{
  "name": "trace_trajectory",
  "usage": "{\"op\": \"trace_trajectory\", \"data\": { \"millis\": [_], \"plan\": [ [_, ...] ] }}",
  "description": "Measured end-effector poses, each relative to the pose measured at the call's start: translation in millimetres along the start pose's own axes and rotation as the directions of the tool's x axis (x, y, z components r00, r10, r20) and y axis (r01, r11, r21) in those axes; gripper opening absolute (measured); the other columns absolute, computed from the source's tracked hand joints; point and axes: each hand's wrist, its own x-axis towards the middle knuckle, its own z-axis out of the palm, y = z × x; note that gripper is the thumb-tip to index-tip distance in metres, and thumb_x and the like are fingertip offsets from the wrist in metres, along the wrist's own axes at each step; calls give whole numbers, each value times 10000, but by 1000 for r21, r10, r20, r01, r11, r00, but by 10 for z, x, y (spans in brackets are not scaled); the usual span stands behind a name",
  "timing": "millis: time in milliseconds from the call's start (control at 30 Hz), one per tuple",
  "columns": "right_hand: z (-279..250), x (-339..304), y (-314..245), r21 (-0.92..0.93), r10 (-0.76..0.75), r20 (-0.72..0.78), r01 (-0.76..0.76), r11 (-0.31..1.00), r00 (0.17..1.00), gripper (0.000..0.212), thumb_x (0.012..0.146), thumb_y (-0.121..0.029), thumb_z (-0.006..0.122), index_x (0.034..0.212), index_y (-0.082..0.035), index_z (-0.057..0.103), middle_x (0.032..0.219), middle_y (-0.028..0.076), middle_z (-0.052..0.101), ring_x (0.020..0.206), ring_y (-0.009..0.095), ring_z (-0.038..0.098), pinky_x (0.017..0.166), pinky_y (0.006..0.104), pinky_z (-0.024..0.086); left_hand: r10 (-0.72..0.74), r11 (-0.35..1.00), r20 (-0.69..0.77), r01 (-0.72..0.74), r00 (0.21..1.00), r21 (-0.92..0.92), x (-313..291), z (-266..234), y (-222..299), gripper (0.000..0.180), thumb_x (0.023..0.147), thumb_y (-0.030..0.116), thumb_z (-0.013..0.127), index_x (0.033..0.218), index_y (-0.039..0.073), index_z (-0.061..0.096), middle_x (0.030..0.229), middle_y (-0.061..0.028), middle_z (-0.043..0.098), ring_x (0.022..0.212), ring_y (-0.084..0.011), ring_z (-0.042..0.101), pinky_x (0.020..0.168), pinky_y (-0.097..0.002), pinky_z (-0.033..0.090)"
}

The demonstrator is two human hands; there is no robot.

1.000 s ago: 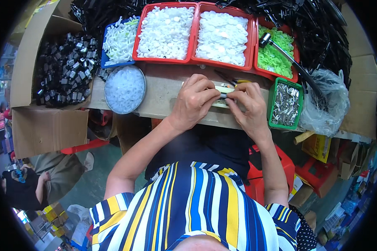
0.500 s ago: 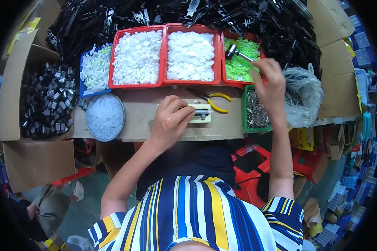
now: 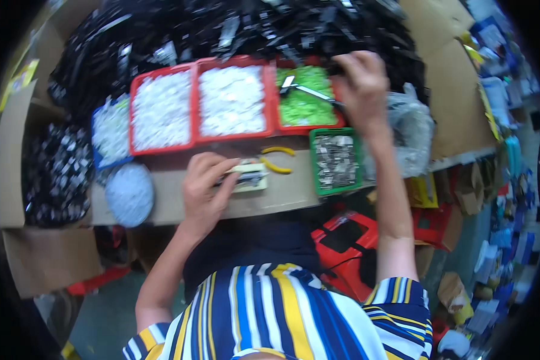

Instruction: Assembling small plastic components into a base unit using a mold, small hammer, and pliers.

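My left hand [image 3: 203,187] is closed at the left end of a small cream-coloured block [image 3: 255,185], with a dark, shiny strip-like piece [image 3: 247,178] in its top. The fingers partly cover that end. A hammer [image 3: 309,91] lies slanted across a red bin of bright green pieces [image 3: 301,114]. Its head is toward the bin's back left, its handle running to the right rim. Over that bin's right edge, beside the black pile, my right hand [image 3: 366,84] is raised with bent, parted fingers, apart from the handle. Motion blurs it, but nothing shows in it.
Yellow-handled pliers [image 3: 277,161] lie behind the block. Two red bins of white pieces [image 3: 231,102], a green tray of metal parts [image 3: 336,161] and a round dish of translucent pieces [image 3: 129,195] stand around. Black plastic parts [image 3: 246,30] are heaped behind; a clear bag [image 3: 411,132] sits right.
The view has shifted, so the bench appears further left and lower. My right hand has moved away from the hammer's handle toward the black heap. My left hand stays at the cream block.
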Motion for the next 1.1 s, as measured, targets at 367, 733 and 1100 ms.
{"op": "trace_trajectory", "data": {
  "millis": [367, 733, 1100],
  "plan": [
    [68, -368, -1529, 88, -396, 20, 393, 915, 918, 153, 777, -161, 630, 894, -64, 648, 852, 37, 595, 874, 172, 620, 816, 334, 428, -583, 369, 171, 446, 794, -816, 69, -17, 128, 216, 992, 104, 573, 1172, -4, 624, 993, -35, 657, 779, -56, 562, 663, -202, 453],
    [-67, -412, -1407, 613, -220, 338, -37, 789, 915, 350, 734, -126, 787, 1043, -28, 658, 971, 129, 624, 895, 298, 624, 749, 396, 506, -525, 566, 195, 511, 828, -647, -101, -228, 75, 225, 954, 76, 610, 1157, -12, 654, 1039, -51, 673, 863, -87, 613, 752, -229, 498],
    [212, -716, -1570, 637, -78, 437, -247, 730, 896, 332, 699, -90, 788, 995, -29, 650, 947, 106, 596, 903, 307, 584, 744, 411, 468, -531, 762, -85, 431, 843, -484, -202, -513, -169, 207, 960, 84, 621, 1134, -18, 670, 1000, -52, 666, 944, -107, 622, 866, -245, 489]
  ]
}}
